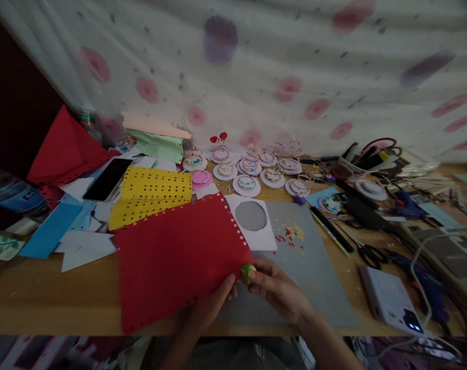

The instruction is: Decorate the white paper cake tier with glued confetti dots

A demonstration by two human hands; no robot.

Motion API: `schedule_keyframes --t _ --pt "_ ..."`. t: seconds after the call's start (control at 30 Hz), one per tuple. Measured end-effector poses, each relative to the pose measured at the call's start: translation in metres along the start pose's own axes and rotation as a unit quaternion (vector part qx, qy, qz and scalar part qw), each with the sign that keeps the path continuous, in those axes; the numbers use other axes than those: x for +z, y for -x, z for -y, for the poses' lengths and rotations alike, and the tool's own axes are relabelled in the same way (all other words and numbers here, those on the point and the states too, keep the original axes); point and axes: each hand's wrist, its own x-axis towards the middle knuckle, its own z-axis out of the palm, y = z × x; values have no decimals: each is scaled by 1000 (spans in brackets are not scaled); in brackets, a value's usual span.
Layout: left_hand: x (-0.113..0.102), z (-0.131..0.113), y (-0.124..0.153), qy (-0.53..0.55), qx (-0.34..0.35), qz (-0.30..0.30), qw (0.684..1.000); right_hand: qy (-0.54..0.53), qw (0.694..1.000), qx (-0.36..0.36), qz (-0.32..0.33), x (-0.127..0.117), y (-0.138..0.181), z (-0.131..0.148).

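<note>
A red sheet of paper (179,257) with small holes punched along its edges spans the front of the table. My left hand (218,298) grips its lower right edge, thumb on top and fingers underneath. At the sheet's right corner, my right hand (274,285) is closed around a small green craft punch (247,274), which sits on the paper's edge. Beyond the corner, tiny red and yellow paper cutouts (291,234) lie scattered on a grey cutting mat (318,277). A white card with a round hole (271,231) rests partly beside the red sheet.
Yellow punched paper (152,192), a phone (108,179) and paper scraps lie left. Several small decorated white discs (247,185) stand at the back. On the right are scissors (368,252), a white power bank (390,298), glue guns (407,203) and a cup of tools (349,169).
</note>
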Motion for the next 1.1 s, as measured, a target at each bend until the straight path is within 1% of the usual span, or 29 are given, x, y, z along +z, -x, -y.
schedule_keyframes --t 0.2,0.37,0.43,0.53,0.6,0.67,0.77,0.83,0.9,0.97,1.1 --pt "0 3 -1 -1 -1 3 1000 20 1000 -12 -18 5 -3 1" --pt "-2 2 0 -2 -8 17 1000 4 999 -29 -19 8 -5 -1" --pt "-1 1 0 2 -12 23 1000 -9 1000 -26 -15 6 -6 -3" --pt "-1 3 -2 8 -14 26 1000 -20 1000 -1 -5 4 -8 -5" --pt "0 5 -3 13 -14 21 1000 -13 1000 9 8 3 -7 -6" --pt "0 8 -5 23 -14 12 1000 2 1000 5 12 3 -5 -6" --pt "1 9 -7 41 -19 2 999 26 1000 -2 -11 -1 2 -5" --pt "2 8 -8 53 -21 3 998 33 998 3 -46 -10 7 -1" --pt "4 6 -9 64 -20 8 998 38 994 0 -98 -26 9 7" --pt "4 3 -8 71 -16 13 997 50 987 -18 -150 -47 8 19" --pt "3 0 -8 72 -4 28 997 108 968 -59 -220 -89 -1 41"
